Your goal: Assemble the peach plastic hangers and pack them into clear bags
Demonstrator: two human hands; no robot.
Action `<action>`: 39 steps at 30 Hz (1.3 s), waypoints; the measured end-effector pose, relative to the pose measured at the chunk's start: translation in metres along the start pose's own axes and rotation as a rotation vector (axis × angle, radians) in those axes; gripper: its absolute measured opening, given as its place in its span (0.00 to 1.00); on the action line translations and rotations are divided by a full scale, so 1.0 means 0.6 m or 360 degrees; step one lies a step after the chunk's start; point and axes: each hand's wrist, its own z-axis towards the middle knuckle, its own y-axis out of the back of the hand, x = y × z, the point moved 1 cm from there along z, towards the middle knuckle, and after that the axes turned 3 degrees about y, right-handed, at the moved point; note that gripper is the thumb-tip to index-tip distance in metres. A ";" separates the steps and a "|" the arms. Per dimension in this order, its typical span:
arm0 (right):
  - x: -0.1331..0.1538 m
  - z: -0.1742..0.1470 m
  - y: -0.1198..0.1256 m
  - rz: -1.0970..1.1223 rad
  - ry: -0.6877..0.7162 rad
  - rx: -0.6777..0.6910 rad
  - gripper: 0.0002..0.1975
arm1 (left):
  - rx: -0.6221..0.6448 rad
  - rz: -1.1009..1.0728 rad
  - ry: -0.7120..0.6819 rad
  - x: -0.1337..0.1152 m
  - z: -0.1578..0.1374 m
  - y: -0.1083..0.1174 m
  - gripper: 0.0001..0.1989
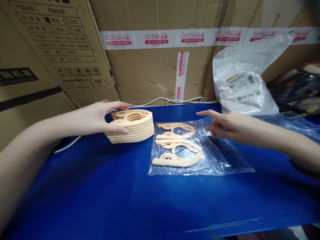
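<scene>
My left hand (103,118) is closed around the left end of a stack of cream plastic pieces (142,128), thumb at the near side and fingers at the far side. The pieces are flat, with curved outlines and looped cut-outs, piled neatly on one another. To the right of the stack lies a clear plastic bag (220,160), with two more looped cream pieces (178,153) side by side in or on it; I cannot tell which. Above the bag's right part hangs my right hand (225,125), holding nothing, its index finger stretched out and the other fingers partly bent.
All this lies on a blue table surface (112,193). Cardboard boxes (150,70) stand along the back and left. A white cable (160,99) runs at their foot. At the back right are a white labelled plastic bag (240,86) and more clear plastic film (292,125).
</scene>
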 end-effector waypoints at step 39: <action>0.063 -0.022 0.002 -0.0372 0.0540 -0.0505 0.42 | -0.0581 -0.0078 -0.0562 -0.234 -0.038 -0.086 0.34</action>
